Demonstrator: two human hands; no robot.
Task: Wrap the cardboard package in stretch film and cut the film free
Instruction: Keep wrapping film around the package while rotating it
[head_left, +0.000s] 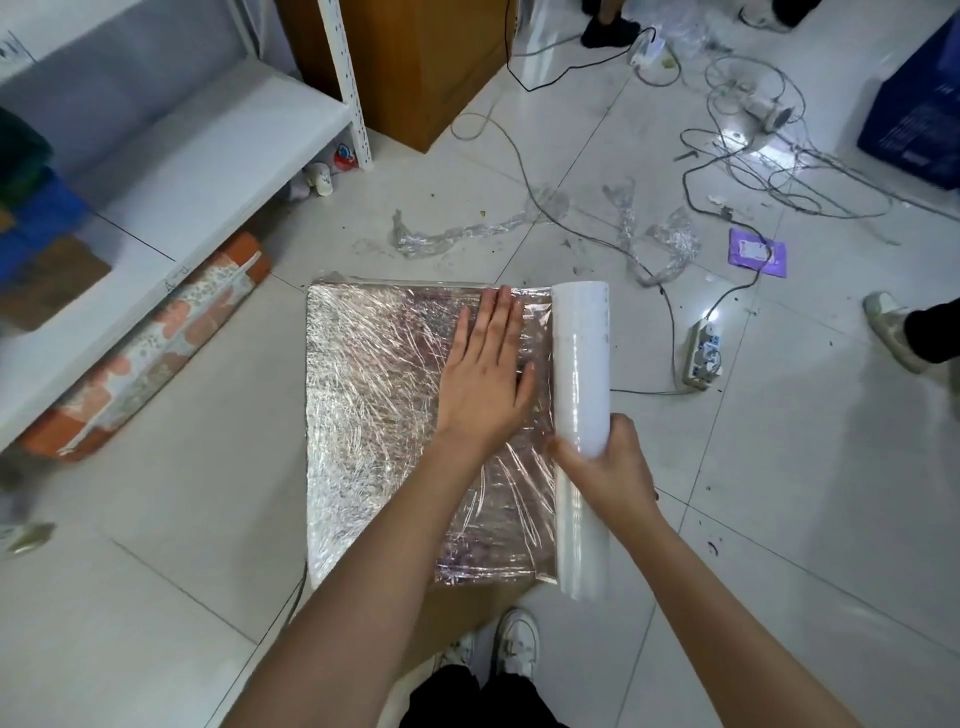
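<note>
A flat package (374, 415), covered in shiny wrinkled stretch film, lies on the tiled floor in front of me. My left hand (485, 374) presses flat on its right half, fingers straight and pointing away. Along the package's right edge lies a white roll of stretch film (581, 364), its film sheet running onto the package. My right hand (608, 467) grips the roll near its middle, fingers curled round it.
A white shelf unit (182, 156) and a patterned rolled mat (150, 348) stand at the left. Film scraps (467, 231), cables (753, 171) and a power strip (704, 356) litter the floor beyond and to the right. Another person's shoe (891, 327) is at the far right. My own shoes (514, 639) are below the package.
</note>
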